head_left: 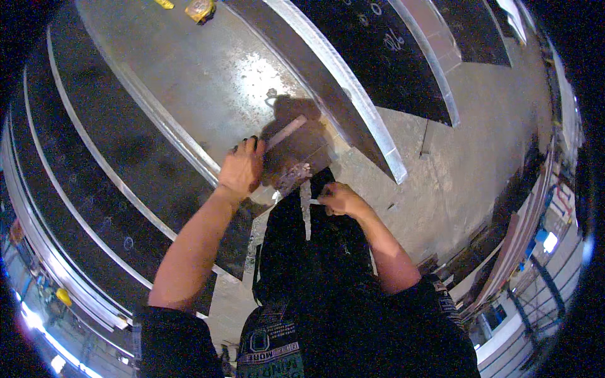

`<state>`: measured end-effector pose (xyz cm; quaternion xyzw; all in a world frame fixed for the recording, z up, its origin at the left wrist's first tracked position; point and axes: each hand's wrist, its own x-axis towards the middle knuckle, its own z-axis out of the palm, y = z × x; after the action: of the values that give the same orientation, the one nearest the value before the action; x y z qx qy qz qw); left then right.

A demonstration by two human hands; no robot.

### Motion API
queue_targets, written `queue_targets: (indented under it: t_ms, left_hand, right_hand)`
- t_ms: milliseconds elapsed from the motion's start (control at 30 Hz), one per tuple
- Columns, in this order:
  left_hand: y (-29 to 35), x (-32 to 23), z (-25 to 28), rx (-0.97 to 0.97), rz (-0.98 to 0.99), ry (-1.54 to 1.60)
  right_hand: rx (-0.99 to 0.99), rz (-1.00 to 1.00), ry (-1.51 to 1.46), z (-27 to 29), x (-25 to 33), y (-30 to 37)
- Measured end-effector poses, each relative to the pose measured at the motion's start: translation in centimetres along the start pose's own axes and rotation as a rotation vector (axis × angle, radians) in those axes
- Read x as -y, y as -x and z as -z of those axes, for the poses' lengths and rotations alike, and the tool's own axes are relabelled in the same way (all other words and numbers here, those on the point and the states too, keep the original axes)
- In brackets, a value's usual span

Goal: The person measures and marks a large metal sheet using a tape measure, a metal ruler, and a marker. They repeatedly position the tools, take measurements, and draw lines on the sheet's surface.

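Observation:
My left hand (242, 169) is closed at the near end of a flat, pinkish-grey strip (287, 133), which slants up and away to the right over a metal plate (214, 69). Its exact kind does not show. My right hand (343, 200) pinches a small, pale stick (314, 201) in front of my dark clothing. Just left of those fingertips runs a jagged, light-grey streak (307, 211); I cannot tell what it is. Crumbly, shiny bits (293, 178) lie at the plate's near end, between my hands. My shadow darkens that end.
A yellow tape measure (200, 10) rests at the plate's far end. Long dark steel beams with bright edges flank it, one at the left (135, 183) and one at the right (353, 116). Another dark piece with chalk marks (403, 69) stands farther right, beside concrete floor (409, 208).

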<state>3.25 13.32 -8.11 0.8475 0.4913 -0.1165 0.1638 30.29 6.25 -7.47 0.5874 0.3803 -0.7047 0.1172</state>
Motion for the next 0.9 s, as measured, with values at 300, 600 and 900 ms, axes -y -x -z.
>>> queue_targets:
  t_ms: [300, 600, 900]
  left_hand:
    - [-1.0, -2.8, -1.0, -0.004, 0.343, 0.062]
    - [-2.9, 0.8, 1.1, -0.025, 0.39, -0.16]
    - [-4.0, -2.9, 5.2, -1.164, 1.013, 0.855]
  right_hand:
    - [-0.085, -0.082, 0.165, 4.6, -4.6, 0.4]
    - [-0.036, -0.031, 0.434, 7.8, -5.7, 0.3]
    - [-0.144, 0.06, 0.39, 9.9, -11.3, -2.2]
